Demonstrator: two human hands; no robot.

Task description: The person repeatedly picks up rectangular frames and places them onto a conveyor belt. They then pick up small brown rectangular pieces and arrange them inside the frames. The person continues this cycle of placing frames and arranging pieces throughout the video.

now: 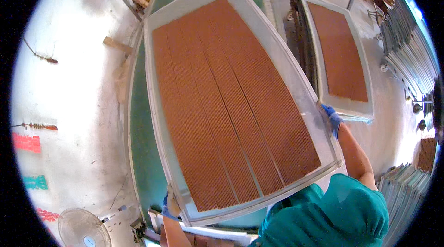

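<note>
A large pale-edged mesh frame (312, 89) spans the middle of the head view, tilted over a long green surface. Several brown, finely ribbed strips (222, 103) lie side by side on its mesh, with narrow gaps between some of them. My left hand (171, 206), in a blue glove with a pale palm, is closed on the frame's near left edge. My right hand (331, 116), gloved in blue too, grips the right edge further up. The frame's rim partly hides the fingers of both hands. My green sleeve shows at the lower right.
The green surface (145, 159) runs beneath the frame. To the right, a similar frame (370, 76) with brown sheets tops a stack. More frames (407, 48) stand on wheeled racks at the far right. A fan (83, 228) is at lower left; a wooden block (116, 45) juts out at left.
</note>
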